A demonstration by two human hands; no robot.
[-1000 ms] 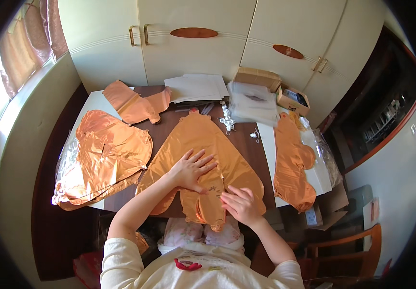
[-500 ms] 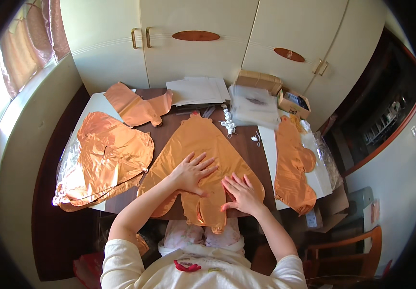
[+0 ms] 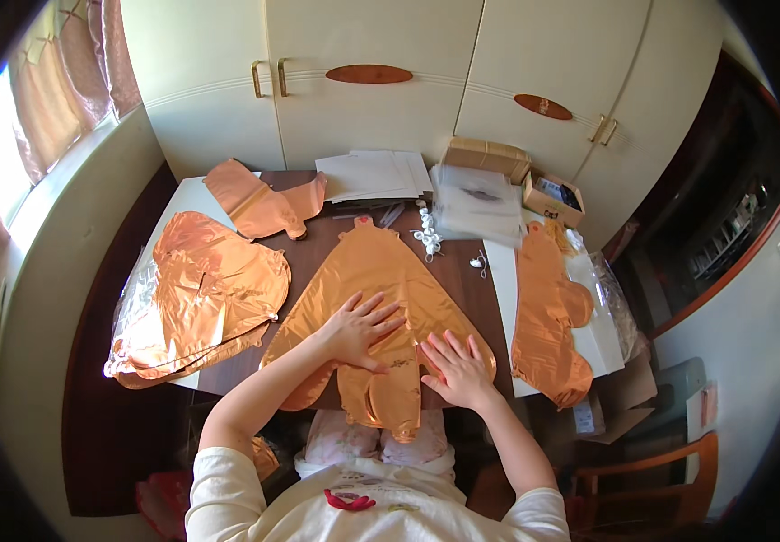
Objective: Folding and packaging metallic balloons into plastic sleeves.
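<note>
A flat, uninflated orange foil balloon [image 3: 367,271] lies on the dark brown table in front of me, its lower lobes hanging over the near edge. My left hand [image 3: 360,332] rests flat on its middle with the fingers spread. To the right, my right hand [image 3: 458,369] is also stretched out, palm down on the right lobe. Neither hand grips anything. A stack of similar foil balloons [image 3: 214,280] is at the left, shiny and wrinkled, and another flat orange foil piece [image 3: 268,200] lies behind it. On the right side is a wavy-edged orange foil balloon [image 3: 548,316].
White paper sheets [image 3: 372,174] lie at the back, beside clear plastic bags [image 3: 478,203] and a small open box [image 3: 552,199]. White string coils [image 3: 426,233] sit near the bags. Cream cupboards [image 3: 372,117] stand behind the table; a wooden chair [image 3: 652,470] is at lower right.
My right hand has shifted slightly to the right over the foil. My left hand stays in nearly the same place, and the view has tilted a little.
</note>
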